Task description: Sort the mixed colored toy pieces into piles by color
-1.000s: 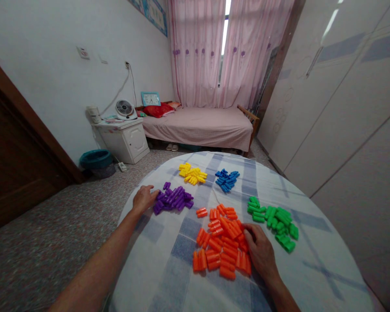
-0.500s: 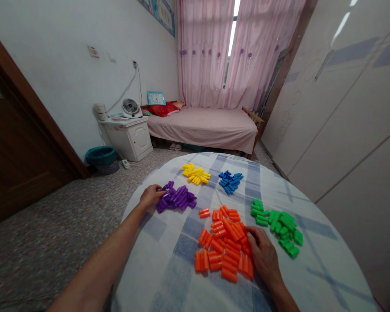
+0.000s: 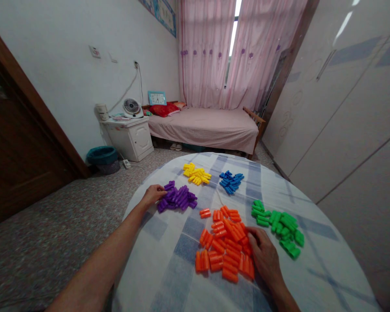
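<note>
We have our left hand (image 3: 153,194) at the purple pieces (image 3: 180,198) and our right hand (image 3: 264,251) at the orange pieces (image 3: 233,229), on the surface (image 3: 149,264) (whether our fingers (image 3: 254,234) grasp any, we cannot tell).

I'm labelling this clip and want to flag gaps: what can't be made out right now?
All in the head view:
- Left hand: whether it grips anything in the purple pile; the fingertips are too small and dim.
- Right hand: some fingertips, hidden by the hand itself at the orange pile.
- Orange pile: its lowest pieces, covered by those on top.
- Wall picture: its upper part, cut off by the top edge.
</note>
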{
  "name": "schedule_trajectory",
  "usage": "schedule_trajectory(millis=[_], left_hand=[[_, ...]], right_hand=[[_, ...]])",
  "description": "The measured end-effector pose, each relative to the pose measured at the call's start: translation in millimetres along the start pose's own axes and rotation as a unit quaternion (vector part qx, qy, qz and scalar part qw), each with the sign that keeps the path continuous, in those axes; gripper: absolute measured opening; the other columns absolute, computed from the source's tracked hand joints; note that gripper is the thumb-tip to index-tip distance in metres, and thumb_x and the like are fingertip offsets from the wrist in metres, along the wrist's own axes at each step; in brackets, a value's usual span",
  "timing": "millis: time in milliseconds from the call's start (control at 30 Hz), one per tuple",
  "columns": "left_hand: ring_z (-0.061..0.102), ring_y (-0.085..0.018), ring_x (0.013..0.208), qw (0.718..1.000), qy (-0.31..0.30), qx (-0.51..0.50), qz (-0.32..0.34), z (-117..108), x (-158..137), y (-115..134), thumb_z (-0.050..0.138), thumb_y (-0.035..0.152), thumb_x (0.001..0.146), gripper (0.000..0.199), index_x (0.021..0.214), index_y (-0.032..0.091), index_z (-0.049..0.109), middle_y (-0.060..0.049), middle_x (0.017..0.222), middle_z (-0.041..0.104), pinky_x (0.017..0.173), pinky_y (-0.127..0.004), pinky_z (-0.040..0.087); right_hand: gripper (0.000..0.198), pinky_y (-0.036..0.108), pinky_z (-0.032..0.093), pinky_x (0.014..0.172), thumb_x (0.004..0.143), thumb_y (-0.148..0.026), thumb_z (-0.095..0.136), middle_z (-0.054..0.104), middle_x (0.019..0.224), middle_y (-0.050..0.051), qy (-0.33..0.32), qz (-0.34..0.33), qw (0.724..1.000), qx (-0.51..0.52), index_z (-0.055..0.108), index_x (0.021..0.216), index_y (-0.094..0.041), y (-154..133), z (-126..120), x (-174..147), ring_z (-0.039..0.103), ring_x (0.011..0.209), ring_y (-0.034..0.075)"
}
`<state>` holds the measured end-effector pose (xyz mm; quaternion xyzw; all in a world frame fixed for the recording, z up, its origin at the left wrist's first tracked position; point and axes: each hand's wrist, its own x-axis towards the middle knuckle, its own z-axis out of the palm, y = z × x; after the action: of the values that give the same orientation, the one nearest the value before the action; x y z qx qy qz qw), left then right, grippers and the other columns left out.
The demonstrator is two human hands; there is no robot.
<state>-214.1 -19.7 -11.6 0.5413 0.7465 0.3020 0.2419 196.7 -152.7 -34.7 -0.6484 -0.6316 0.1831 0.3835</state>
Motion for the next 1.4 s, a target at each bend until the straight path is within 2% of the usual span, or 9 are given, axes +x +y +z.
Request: schedule_trajectory(millis=[133, 233, 333, 467, 600, 733, 933, 1133, 1400], left_hand=[[0.062, -0.014, 0.062, 0.999, 0.005, 0.03, 0.013, 1.0, -4.8, 4.9, 0.058, 0.026, 0.074, 0.018, 0.084, 0.014, 0.066, -0.003, 0.069, 0.067, 0.057, -0.023, 0.046], [0.063, -0.018, 0.085, 0.996, 0.044, 0.081, 0.017, -0.4, -2.5, 9.9, 0.052, 0.028, 0.079, 0.024, 0.094, 0.015, 0.066, -0.007, 0.091, 0.069, 0.07, -0.025, 0.046], [0.06, -0.021, 0.101, 0.99, 0.059, 0.129, 0.023, 1.9, 5.4, 19.1, 0.048, 0.039, 0.083, 0.038, 0.109, 0.015, 0.062, -0.011, 0.11, 0.065, 0.078, -0.026, 0.044], [0.062, -0.021, 0.098, 0.982, 0.024, 0.184, 0.038, 11.3, 18.0, 35.1, 0.054, 0.052, 0.076, 0.048, 0.11, 0.019, 0.062, -0.01, 0.107, 0.067, 0.075, -0.025, 0.044], [0.061, -0.025, 0.099, 0.971, 0.005, 0.235, 0.04, 17.9, 25.4, 47.3, 0.057, 0.045, 0.074, 0.041, 0.105, 0.021, 0.065, -0.011, 0.109, 0.067, 0.073, -0.027, 0.045], [0.062, -0.024, 0.099, 0.96, -0.006, 0.275, 0.045, 18.4, 26.0, 53.5, 0.055, 0.038, 0.075, 0.038, 0.109, 0.026, 0.064, -0.008, 0.113, 0.066, 0.074, -0.028, 0.046], [0.06, -0.029, 0.102, 0.942, -0.024, 0.327, 0.066, 20.4, 25.6, 58.9, 0.05, 0.031, 0.076, 0.052, 0.128, 0.027, 0.051, -0.013, 0.116, 0.061, 0.079, -0.035, 0.046], [0.062, -0.026, 0.092, 0.922, -0.08, 0.359, 0.122, 21.3, 35.7, 62.0, 0.049, 0.026, 0.075, 0.032, 0.104, 0.025, 0.065, -0.01, 0.105, 0.063, 0.077, -0.034, 0.046], [0.061, -0.021, 0.09, 0.921, -0.066, 0.344, 0.167, 3.1, 23.2, 58.9, 0.042, 0.034, 0.082, 0.045, 0.125, 0.021, 0.051, -0.009, 0.103, 0.064, 0.079, -0.029, 0.045]], right_hand=[[0.034, 0.033, 0.046, 0.084, 0.082, -0.043, 0.04, 0.065, 0.099, 0.006, 0.001, -0.004, 1.0, -0.001, 0.064, 0.092, -0.022, 1.0, 0.5, 0.0, 0.06, 0.095, 0.02], [0.034, 0.033, 0.045, 0.085, 0.082, -0.043, 0.039, 0.065, 0.099, 0.006, 0.002, -0.005, 1.0, -0.004, 0.064, 0.092, -0.022, 2.3, 1.1, 0.2, 0.06, 0.095, 0.021], [0.034, 0.033, 0.045, 0.085, 0.083, -0.043, 0.039, 0.065, 0.098, 0.006, 0.001, -0.009, 1.0, -0.009, 0.064, 0.092, -0.022, 4.5, 1.9, 0.4, 0.06, 0.094, 0.02], [0.034, 0.032, 0.045, 0.085, 0.084, -0.043, 0.038, 0.064, 0.1, 0.005, -0.002, -0.008, 1.0, -0.01, 0.064, 0.093, -0.022, 6.3, 2.7, 0.2, 0.059, 0.095, 0.02], [0.033, 0.032, 0.045, 0.086, 0.085, -0.042, 0.038, 0.064, 0.1, 0.006, -0.003, -0.007, 1.0, -0.006, 0.063, 0.092, -0.021, 5.6, 2.5, -0.5, 0.059, 0.095, 0.02], [0.031, 0.032, 0.044, 0.085, 0.085, -0.039, 0.039, 0.064, 0.1, 0.005, 0.001, -0.009, 1.0, -0.001, 0.063, 0.094, -0.021, 4.7, 2.5, -1.0, 0.059, 0.095, 0.02], [0.027, 0.03, 0.044, 0.085, 0.085, -0.035, 0.04, 0.064, 0.098, 0.005, 0.013, -0.011, 1.0, 0.021, 0.063, 0.091, -0.02, 1.7, 4.2, -1.4, 0.058, 0.093, 0.019], [0.024, 0.029, 0.044, 0.084, 0.085, -0.031, 0.041, 0.063, 0.095, 0.005, 0.026, -0.016, 0.999, 0.037, 0.062, 0.09, -0.02, -3.4, 3.9, -2.6, 0.058, 0.091, 0.018], [0.021, 0.029, 0.043, 0.084, 0.084, -0.025, 0.04, 0.062, 0.094, 0.004, 0.026, -0.019, 0.998, 0.046, 0.06, 0.09, -0.02, -3.1, 4.6, -3.8, 0.057, 0.091, 0.018]])
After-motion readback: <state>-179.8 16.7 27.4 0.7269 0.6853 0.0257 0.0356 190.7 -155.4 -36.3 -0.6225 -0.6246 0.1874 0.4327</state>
